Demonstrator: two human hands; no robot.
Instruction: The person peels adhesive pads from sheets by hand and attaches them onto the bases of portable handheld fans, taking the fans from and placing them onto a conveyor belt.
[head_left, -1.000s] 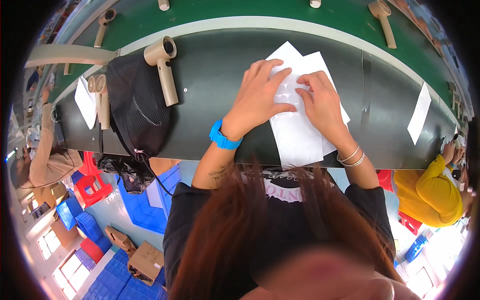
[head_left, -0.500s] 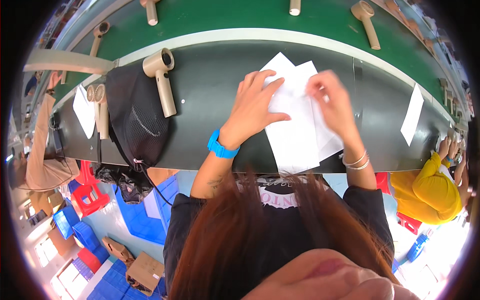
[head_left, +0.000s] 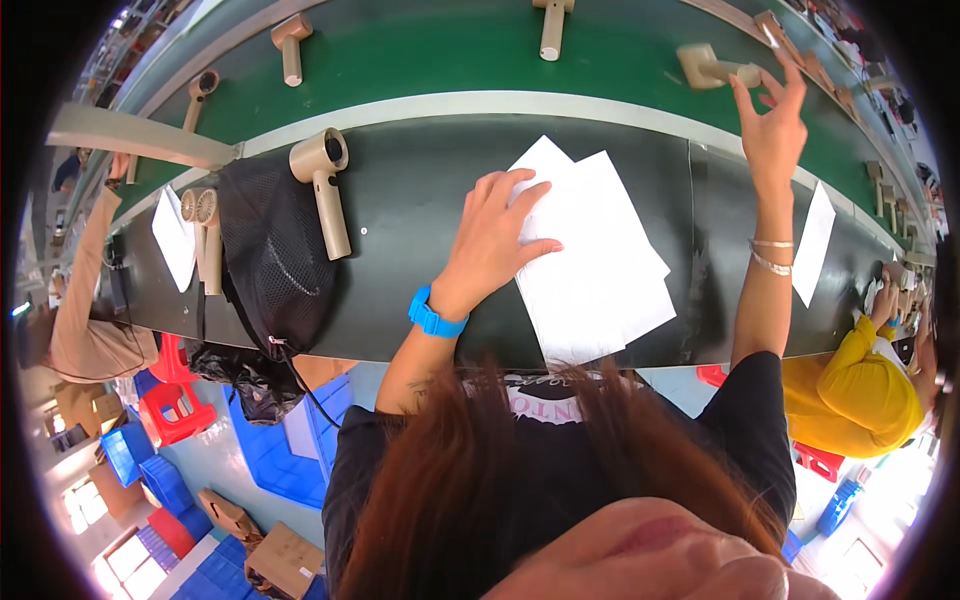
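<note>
On the black bench lie overlapping white paper sheets (head_left: pixel 590 265). My left hand (head_left: pixel 490 235), a blue band at its wrist, rests on their left edge with the fingers apart. My right hand (head_left: pixel 775 130) reaches out over the green conveyor belt (head_left: pixel 430 62) at the far right. Its fingertips pinch the handle end of a beige handheld fan (head_left: pixel 700 66), which is tilted sideways and blurred. Other beige fans stand or lie on the belt, one (head_left: pixel 292 48) at the left and another (head_left: pixel 551 30) near the top middle.
A black mesh bag (head_left: pixel 275 230) lies left of the papers, with a beige fan (head_left: pixel 330 190) against it. More fans (head_left: pixel 207 235) and a white sheet (head_left: pixel 175 240) are farther left. A person in yellow (head_left: pixel 855 385) works at the right. A pale rail (head_left: pixel 480 103) borders the belt.
My right hand has left the papers and gone out to the belt, where it now grips a fan that has turned sideways. My left hand stays on the sheets.
</note>
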